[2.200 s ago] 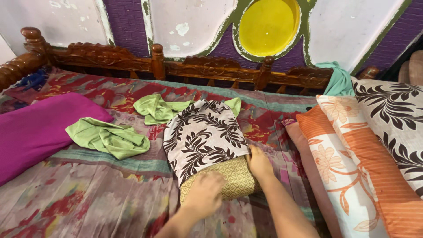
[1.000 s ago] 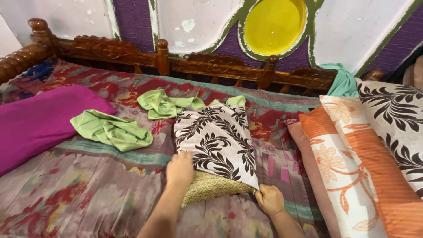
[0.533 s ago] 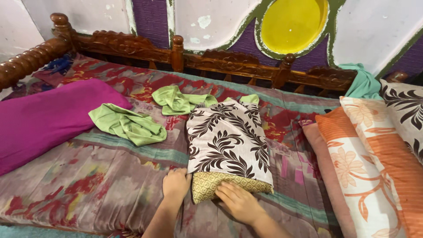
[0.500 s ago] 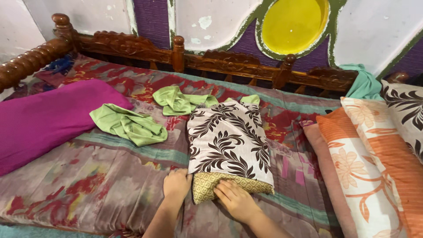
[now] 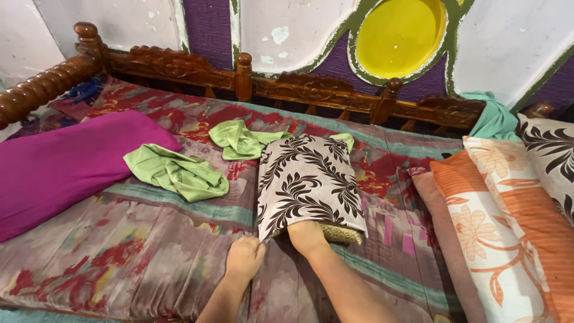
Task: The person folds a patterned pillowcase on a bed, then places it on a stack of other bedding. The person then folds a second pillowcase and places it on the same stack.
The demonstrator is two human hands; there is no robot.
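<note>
The cover (image 5: pixel 308 182) is pulled almost fully over the pillow (image 5: pixel 341 233); only a yellow woven corner shows just right of the right hand (image 5: pixel 306 236), so the last edge is left to close. The left hand (image 5: pixel 244 258) pinches the cover's near corner, while the right hand's fingers are inside the opening and I cannot tell their grip. The cover is cream with brown leaves and lies on the bed (image 5: pixel 119 263).

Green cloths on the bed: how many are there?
2: one crumpled green cloth beside the magenta pillow, another behind the leaf-print pillow. More may be hidden.
</note>
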